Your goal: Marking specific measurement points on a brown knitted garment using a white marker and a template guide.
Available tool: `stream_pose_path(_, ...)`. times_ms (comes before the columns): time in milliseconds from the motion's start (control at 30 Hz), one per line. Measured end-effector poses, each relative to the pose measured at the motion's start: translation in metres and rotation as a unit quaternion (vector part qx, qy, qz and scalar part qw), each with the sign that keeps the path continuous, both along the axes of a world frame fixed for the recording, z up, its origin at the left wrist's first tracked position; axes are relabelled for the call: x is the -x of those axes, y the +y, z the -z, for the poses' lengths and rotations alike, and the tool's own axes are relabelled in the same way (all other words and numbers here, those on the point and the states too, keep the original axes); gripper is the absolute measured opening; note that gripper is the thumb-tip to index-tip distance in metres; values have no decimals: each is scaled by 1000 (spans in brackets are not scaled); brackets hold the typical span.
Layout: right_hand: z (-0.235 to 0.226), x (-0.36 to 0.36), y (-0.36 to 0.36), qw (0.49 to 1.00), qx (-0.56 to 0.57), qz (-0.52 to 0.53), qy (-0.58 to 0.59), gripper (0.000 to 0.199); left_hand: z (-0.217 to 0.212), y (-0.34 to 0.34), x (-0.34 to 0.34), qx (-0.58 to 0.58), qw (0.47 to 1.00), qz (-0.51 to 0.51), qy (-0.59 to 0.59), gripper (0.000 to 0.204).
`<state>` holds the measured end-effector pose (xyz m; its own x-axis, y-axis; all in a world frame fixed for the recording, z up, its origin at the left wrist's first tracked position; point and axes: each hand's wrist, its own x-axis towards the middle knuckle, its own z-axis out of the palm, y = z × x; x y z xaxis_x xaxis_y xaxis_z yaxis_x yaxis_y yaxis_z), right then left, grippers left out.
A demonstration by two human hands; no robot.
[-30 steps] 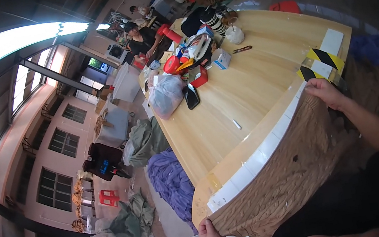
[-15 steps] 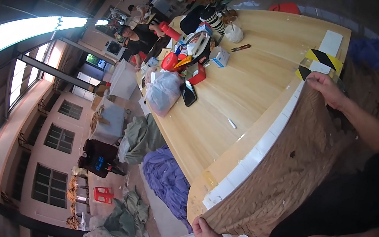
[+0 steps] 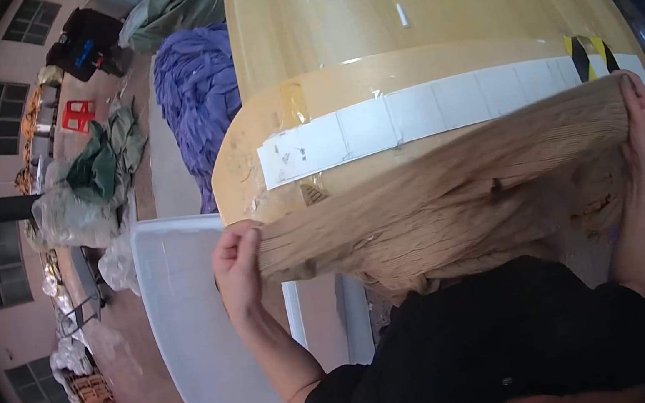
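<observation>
your left hand (image 3: 238, 267) is closed on the left end of the brown ribbed knit cloth (image 3: 439, 191), thumb lying along its near face and pressing it against the curled fingers. your right hand (image 3: 640, 116) grips the far right end, fingers folded over the corner; you cannot make out exactly where that thumb sits. between your hands the cloth is stretched wide in front of you, along the near edge of the wooden table (image 3: 344, 21), just below the white strip (image 3: 414, 113) of marked-off panels. its lower part bunches in folds against your black shirt (image 3: 479, 337), so its bottom edge is hidden. a dark spot (image 3: 496, 188) shows on it, hole or stain you cannot tell. the yellow-and-black tape (image 3: 583, 59) is partly covered by the cloth or squeezed by the lens; which is unclear.
</observation>
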<state>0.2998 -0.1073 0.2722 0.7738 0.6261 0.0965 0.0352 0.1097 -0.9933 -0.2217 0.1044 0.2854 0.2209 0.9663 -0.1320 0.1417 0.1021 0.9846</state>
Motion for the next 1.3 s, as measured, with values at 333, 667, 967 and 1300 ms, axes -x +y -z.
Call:
stream_pose_path(333,115,-106,32,974,158,79,-141,21,69,43,-61,-47,994,-23,94,12)
stream_pose_path(667,157,-126,46,949,226,33,-216,22,95,68,-78,-139,969,-64,196,13)
stream_pose_path(967,125,-95,38,944,221,59,-238,22,91,58,-86,-304,875,-17,375,11)
stream_pose_path(1300,101,-38,57,919,221,103,-309,15,108,46,-76,-365,831,-22,420,9)
